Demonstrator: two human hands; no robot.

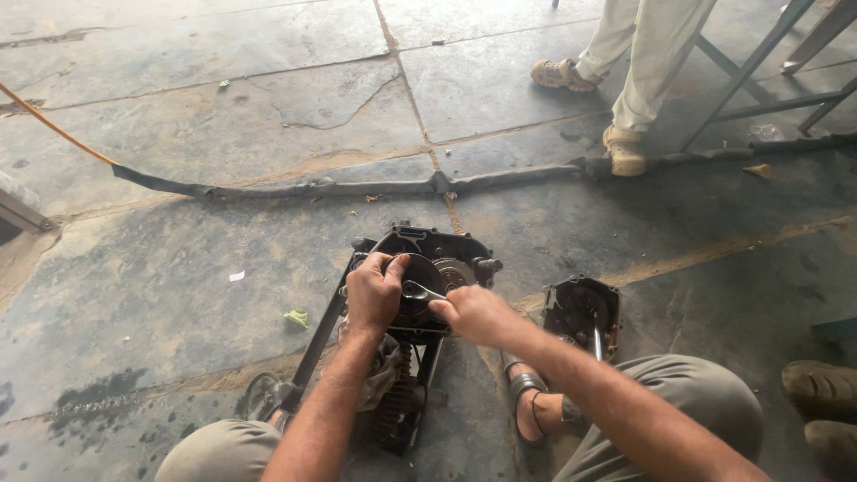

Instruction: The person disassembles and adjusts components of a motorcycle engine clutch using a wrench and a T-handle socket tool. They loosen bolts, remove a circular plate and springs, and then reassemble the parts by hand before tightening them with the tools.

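From the head camera I look straight down at a dark engine case (427,268) resting on the cracked stone floor (178,268), just in front of my knees. My left hand (373,295) sits on top of the round dark part (411,299) in the middle of the case, fingers (395,266) curled and pressed over its upper edge in a closed grip. My right hand (475,314) comes in from the right, its fingers bunched together around the handle of a metal tool (420,290) whose head lies against that round part, between the two hands. A toothed gear (455,270) shows just right of the left hand, inside the case.

Beside the case, to the right and apart from it, lies a separate dark cover (582,308) with a thin metal rod (596,335) standing in it. My sandalled foot (528,402) is planted between the case and that cover. A crumpled rag (384,370) lies under my left wrist.

Further off, a long dark hose (357,187) runs across the floor, joined at the left by an orange cord (54,125). Another person's legs in light trousers (647,54) and tan sandals (625,152) stand at the upper right, next to a metal frame (759,80).
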